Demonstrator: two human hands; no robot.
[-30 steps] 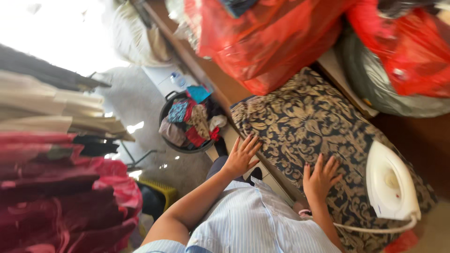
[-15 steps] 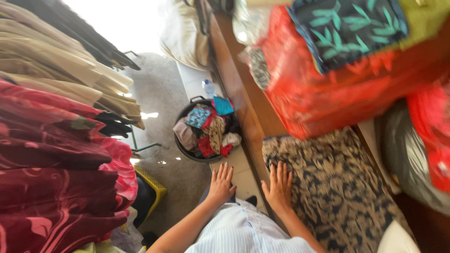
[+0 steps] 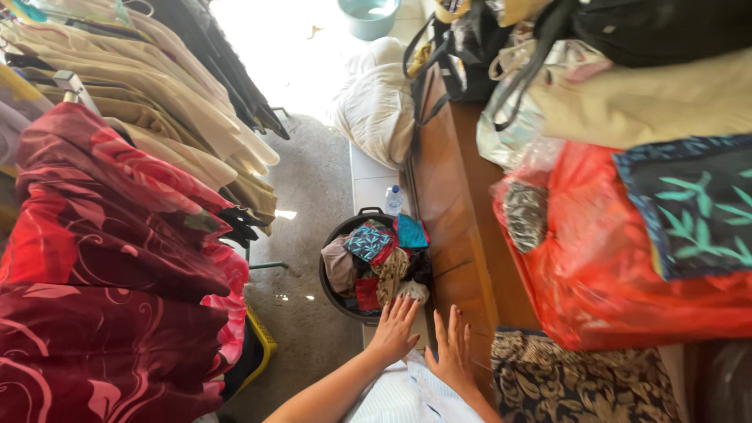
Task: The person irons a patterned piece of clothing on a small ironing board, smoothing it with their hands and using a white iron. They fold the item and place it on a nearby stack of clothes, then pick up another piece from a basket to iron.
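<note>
Both hands lie flat with open grip on a striped shirt (image 3: 407, 395): left hand (image 3: 394, 330) just beside the scrap basket (image 3: 333, 294), right hand (image 3: 451, 352) at the wooden surface's (image 3: 454, 235) edge.

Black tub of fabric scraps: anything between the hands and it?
Nothing visible. The left hand reaches flat, fingers spread, its fingertips at the black tub rim beside the fabric scraps. The right hand lies open by the wooden table edge, just short of it.
</note>
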